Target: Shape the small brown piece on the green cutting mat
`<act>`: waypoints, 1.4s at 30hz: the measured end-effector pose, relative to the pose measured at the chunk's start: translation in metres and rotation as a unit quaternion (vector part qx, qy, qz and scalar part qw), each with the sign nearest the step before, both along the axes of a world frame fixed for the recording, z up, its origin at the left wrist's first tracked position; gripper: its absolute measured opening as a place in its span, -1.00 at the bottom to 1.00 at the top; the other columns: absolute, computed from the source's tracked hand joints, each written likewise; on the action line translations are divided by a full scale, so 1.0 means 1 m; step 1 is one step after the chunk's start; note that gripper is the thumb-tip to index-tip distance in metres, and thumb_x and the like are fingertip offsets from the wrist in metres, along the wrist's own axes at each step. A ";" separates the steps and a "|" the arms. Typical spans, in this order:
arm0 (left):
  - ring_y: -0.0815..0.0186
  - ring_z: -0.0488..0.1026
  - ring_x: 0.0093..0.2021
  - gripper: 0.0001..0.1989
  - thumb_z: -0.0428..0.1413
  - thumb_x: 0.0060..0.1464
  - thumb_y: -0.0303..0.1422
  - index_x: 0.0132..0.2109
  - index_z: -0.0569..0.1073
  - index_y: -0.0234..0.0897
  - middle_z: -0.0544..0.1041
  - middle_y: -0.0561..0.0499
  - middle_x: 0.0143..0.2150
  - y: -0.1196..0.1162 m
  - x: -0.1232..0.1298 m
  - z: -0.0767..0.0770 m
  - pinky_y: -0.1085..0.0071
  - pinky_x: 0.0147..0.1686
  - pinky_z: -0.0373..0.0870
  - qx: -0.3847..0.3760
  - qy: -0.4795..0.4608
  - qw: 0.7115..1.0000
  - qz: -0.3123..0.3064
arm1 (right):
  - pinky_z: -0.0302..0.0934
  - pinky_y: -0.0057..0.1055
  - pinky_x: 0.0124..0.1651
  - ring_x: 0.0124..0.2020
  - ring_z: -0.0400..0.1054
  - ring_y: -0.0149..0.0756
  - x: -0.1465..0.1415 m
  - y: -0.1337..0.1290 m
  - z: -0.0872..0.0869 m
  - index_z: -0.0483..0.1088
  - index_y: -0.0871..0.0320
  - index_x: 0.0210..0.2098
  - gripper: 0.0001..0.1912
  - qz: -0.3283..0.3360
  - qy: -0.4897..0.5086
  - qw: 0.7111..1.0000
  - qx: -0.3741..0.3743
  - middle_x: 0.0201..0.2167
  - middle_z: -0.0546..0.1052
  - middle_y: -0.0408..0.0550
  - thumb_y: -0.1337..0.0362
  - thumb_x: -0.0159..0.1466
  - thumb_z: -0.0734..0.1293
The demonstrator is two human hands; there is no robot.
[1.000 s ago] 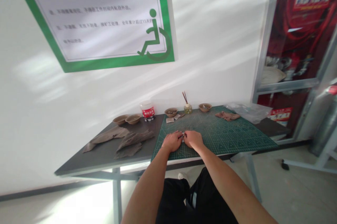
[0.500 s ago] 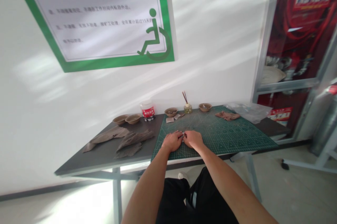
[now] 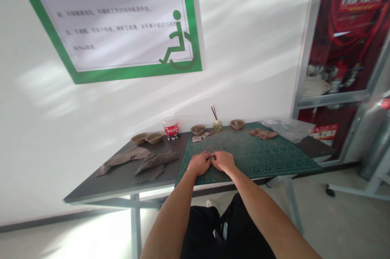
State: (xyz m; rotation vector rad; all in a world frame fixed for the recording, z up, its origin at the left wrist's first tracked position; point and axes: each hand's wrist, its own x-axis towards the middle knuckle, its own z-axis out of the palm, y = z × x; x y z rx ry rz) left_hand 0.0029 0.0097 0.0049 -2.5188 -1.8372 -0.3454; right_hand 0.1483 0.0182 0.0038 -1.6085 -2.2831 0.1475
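Left hand (image 3: 199,163), right hand (image 3: 224,161), fingertips (image 3: 208,155) meeting, perhaps pinching something small (image 3: 211,156), on green cutting mat (image 3: 262,159)

Tiny pale sliver (image 3: 211,156) pinched between the fingers (image 3: 207,154) above a green cutting mat (image 3: 258,161)

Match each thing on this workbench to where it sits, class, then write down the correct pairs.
Things:
1. Left hand
2. Small jar of thin sticks
3. Crumpled clear plastic bag
4. White tub with red label

Places:
A. Over the far right corner of the green cutting mat
B. On the dark grey table, just left of the mat
C. On the mat, beside the right hand
D. At the mat's far edge, between two small bowls

Pairs: 1-C, 2-D, 3-A, 4-B
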 end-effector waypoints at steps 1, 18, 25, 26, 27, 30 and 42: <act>0.30 0.03 0.20 -0.63 -0.19 0.11 -0.23 0.04 0.29 0.02 0.24 0.19 0.14 -0.001 0.000 0.001 0.27 0.12 0.06 -0.003 -0.001 1.000 0.002 | 0.07 -0.41 -0.21 -0.19 0.32 -0.26 0.000 0.000 0.000 0.40 0.09 -0.25 -0.64 -0.002 0.000 1.000 -0.002 -0.28 0.48 0.00 0.10 0.20 0.06; 0.30 0.06 0.19 -0.63 -0.18 0.10 -0.21 0.03 0.29 -0.02 0.24 0.17 0.15 0.001 -0.001 -0.001 0.30 0.09 0.10 0.010 0.006 1.000 -0.009 | 0.07 -0.41 -0.19 -0.17 0.32 -0.28 0.001 0.001 0.002 0.38 0.06 -0.20 -0.62 -0.004 -0.007 1.000 -0.011 -0.23 0.47 0.00 0.14 0.27 -0.01; 0.30 0.08 0.18 -0.63 -0.20 0.11 -0.21 0.02 0.31 -0.03 0.26 0.16 0.13 0.002 -0.002 -0.003 0.31 0.08 0.12 0.024 0.004 0.999 -0.023 | 0.07 -0.42 -0.17 -0.16 0.30 -0.27 0.001 -0.002 0.001 0.39 0.09 -0.21 -0.64 -0.008 -0.001 1.000 -0.017 -0.25 0.47 0.00 0.13 0.23 0.04; 0.30 0.08 0.18 -0.63 -0.20 0.11 -0.21 0.02 0.31 -0.03 0.26 0.16 0.13 0.002 -0.002 -0.004 0.31 0.08 0.12 0.025 0.005 0.999 -0.024 | 0.07 -0.42 -0.18 -0.16 0.31 -0.26 0.001 -0.002 0.000 0.39 0.09 -0.21 -0.65 -0.010 0.001 1.000 -0.014 -0.26 0.47 0.00 0.12 0.23 0.05; 0.29 0.08 0.18 -0.63 -0.20 0.11 -0.21 0.03 0.31 -0.04 0.26 0.15 0.13 0.002 -0.002 -0.004 0.31 0.08 0.12 0.025 0.004 0.999 -0.023 | 0.07 -0.41 -0.18 -0.17 0.31 -0.25 0.001 -0.002 -0.001 0.38 0.10 -0.22 -0.65 -0.013 0.003 1.000 -0.010 -0.27 0.47 0.01 0.12 0.22 0.06; 0.28 0.08 0.18 -0.62 -0.20 0.10 -0.21 0.03 0.31 -0.05 0.25 0.15 0.14 0.001 -0.001 -0.003 0.30 0.09 0.11 0.019 0.002 1.000 -0.015 | 0.07 -0.40 -0.18 -0.17 0.31 -0.24 0.000 0.000 -0.003 0.37 0.14 -0.21 -0.65 -0.026 0.002 1.000 -0.007 -0.28 0.46 0.04 0.13 0.22 0.06; 0.29 0.04 0.20 -0.63 -0.19 0.11 -0.22 0.03 0.30 -0.01 0.23 0.17 0.15 -0.003 0.001 0.002 0.26 0.10 0.09 0.005 -0.001 1.000 -0.006 | 0.06 -0.41 -0.17 -0.16 0.31 -0.29 0.001 0.001 0.001 0.37 0.07 -0.20 -0.63 0.000 -0.003 1.000 -0.011 -0.22 0.47 -0.01 0.14 0.26 0.00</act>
